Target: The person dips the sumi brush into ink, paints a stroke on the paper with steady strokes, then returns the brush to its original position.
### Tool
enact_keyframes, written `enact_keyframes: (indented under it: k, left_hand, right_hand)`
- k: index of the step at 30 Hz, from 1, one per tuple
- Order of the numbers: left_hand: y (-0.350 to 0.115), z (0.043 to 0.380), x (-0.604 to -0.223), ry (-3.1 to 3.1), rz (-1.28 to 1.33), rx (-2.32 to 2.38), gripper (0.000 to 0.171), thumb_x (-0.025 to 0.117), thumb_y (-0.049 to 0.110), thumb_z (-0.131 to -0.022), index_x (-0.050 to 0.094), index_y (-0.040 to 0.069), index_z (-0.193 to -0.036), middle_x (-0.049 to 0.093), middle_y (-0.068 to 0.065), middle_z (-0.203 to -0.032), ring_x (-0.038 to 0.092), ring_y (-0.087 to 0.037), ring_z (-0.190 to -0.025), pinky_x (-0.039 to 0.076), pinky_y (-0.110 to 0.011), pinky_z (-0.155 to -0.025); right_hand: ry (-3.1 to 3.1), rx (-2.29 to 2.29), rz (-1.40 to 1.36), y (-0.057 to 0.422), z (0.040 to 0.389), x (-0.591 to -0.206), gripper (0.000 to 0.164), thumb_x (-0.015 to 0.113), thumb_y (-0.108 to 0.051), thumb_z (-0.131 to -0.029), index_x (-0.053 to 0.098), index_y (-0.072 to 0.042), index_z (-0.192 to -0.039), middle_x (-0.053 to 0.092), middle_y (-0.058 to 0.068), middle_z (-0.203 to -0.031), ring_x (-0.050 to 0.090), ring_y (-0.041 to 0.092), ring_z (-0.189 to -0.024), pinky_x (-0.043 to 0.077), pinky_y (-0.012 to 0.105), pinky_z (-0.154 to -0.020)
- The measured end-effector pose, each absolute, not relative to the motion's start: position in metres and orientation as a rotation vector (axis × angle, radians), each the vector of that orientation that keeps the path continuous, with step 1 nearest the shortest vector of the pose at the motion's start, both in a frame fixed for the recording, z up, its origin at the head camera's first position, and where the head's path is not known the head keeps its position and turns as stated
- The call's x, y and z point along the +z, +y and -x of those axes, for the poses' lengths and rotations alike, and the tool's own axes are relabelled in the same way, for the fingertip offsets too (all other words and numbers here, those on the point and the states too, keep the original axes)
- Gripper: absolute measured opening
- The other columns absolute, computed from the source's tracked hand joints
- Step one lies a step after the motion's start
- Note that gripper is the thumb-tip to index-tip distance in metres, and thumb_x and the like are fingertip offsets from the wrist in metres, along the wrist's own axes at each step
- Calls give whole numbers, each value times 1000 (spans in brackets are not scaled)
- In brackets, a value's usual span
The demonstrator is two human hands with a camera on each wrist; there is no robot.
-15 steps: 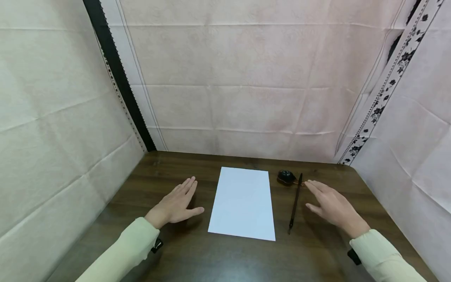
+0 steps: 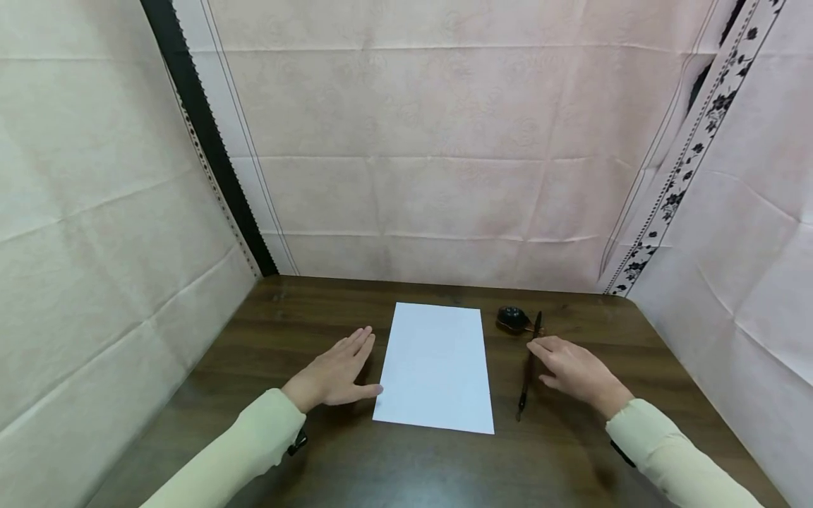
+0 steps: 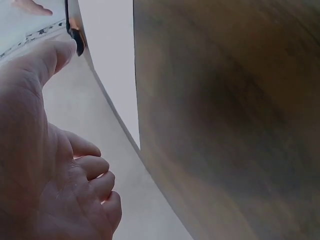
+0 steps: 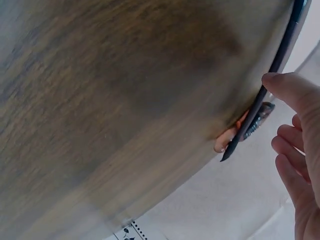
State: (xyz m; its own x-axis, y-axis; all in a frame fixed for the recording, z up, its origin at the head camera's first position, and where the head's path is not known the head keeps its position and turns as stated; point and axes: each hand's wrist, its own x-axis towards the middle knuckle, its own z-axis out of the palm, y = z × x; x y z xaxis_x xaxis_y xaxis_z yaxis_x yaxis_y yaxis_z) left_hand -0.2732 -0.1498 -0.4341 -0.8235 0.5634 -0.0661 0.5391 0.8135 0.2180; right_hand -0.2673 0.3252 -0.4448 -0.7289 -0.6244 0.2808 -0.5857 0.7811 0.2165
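A white sheet of paper [image 2: 438, 370] lies on the brown table between the hands. My left hand [image 2: 335, 374] is spread palm down on its left, the thumb overlapping the sheet's left edge. To the right lies a dark, slender writing brush [image 2: 524, 388], its pointed tip towards the back and a small loop at the near end. My right hand [image 2: 574, 370] is over the brush's middle with relaxed fingers, the fingertips right at the shaft. In the right wrist view the thumb overlaps the brush [image 4: 288, 40], with the other fingers loosely bent.
A small glossy black object [image 2: 513, 317] with a brown base and short brown handle sits behind the paper's right side, close to the brush tip. White cloth walls [image 2: 413, 176] enclose the table at the back and both sides.
My right hand has moved left, from beside the brush to over its shaft. The left hand has moved right, bringing its thumb to the paper's edge.
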Motion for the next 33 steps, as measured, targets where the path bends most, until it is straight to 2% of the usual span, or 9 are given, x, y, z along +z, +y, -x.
enact_keyframes:
  k: [18,26,33]
  left_hand:
    - [-122,270,-456,2738,-844,281,105,62,67,-96,23,0,-167,17,-15,-178,17,-31,-166,23,-48,-134]
    - [-118,267,-461,2715,-811,260,106,64,69,-94,25,2,-167,18,-13,-178,18,-28,-166,26,-47,-133]
    - [-116,267,-462,2721,-809,241,106,63,69,-94,26,2,-167,18,-13,-178,18,-29,-166,26,-46,-133]
  right_hand:
    - [-2533,-279,-1063,320,283,-454,51,95,-8,-75,72,1,-119,76,16,-119,74,32,-110,63,43,-91]
    - [-2569,-336,-1119,320,291,-451,40,92,-8,-79,75,-3,-114,77,13,-116,75,29,-107,64,41,-88]
    - [-2447,-453,-1198,319,297,-453,28,88,-1,-81,78,-6,-108,80,7,-107,77,22,-99,65,35,-84]
